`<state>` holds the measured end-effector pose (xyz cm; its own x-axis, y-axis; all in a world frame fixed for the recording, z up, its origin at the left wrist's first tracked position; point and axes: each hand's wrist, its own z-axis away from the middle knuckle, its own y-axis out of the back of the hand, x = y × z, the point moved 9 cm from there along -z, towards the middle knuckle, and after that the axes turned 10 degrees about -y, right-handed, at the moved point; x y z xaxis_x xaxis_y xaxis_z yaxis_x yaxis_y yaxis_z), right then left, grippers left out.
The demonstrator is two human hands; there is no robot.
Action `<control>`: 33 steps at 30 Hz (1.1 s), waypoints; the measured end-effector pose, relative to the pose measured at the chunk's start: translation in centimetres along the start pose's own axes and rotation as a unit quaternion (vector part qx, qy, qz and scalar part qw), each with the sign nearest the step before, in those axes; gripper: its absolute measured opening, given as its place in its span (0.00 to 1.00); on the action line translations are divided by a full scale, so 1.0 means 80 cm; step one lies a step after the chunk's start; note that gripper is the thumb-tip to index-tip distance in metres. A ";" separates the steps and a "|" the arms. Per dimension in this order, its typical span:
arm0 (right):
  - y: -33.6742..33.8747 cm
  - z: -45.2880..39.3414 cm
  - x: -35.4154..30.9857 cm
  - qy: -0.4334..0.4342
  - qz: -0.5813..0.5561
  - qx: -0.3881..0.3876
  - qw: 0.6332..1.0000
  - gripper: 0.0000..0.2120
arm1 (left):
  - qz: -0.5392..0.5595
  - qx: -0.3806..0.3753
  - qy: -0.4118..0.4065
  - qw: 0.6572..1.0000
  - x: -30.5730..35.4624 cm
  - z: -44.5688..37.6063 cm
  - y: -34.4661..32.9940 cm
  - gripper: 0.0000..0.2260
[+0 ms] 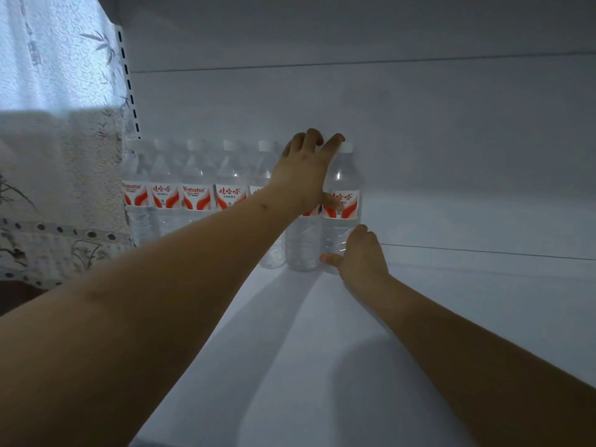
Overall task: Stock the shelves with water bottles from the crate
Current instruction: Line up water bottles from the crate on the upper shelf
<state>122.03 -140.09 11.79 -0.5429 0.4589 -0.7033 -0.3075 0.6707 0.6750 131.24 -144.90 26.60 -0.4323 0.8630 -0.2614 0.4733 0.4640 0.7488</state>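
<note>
Left arm: mine, bare, stretched from lower left toward centre frame.
Left hand [304, 175]: fingers curled over at mid-frame.
Right hand [361, 253]: lower, right of centre, fingers loosely bent, thumb out left.

Seven clear water bottles [196, 188] with white caps and red-and-white labels stand upright, touching, in a row along the back of the white shelf [290, 350], starting at its left end.

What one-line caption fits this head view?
Both hands steady the rightmost water bottle in a row on the white shelf: left hand near its top, right hand at its base.
</note>
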 end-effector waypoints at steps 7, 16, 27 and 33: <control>0.026 0.035 0.016 -0.006 0.036 -0.024 0.999 0.22 | 0.006 -0.073 0.006 0.997 -0.011 0.028 0.007 0.57; 0.107 0.214 -0.028 0.101 0.028 -0.041 0.994 0.26 | 0.219 0.054 0.127 0.966 0.001 0.183 0.108 0.27; -0.041 0.530 -0.130 0.420 0.000 -0.104 0.902 0.07 | 0.099 0.160 0.271 0.944 -0.042 0.591 0.191 0.06; -0.249 0.679 -0.102 0.365 0.086 -0.416 0.829 0.18 | 0.144 -0.146 0.548 0.811 -0.024 0.944 0.069 0.08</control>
<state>175.02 -125.56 -7.99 -0.8692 -0.1724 -0.4634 -0.4440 -0.1402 0.8850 192.61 -128.87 -14.74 -0.8349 0.1562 0.5278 0.5423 0.0696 0.8373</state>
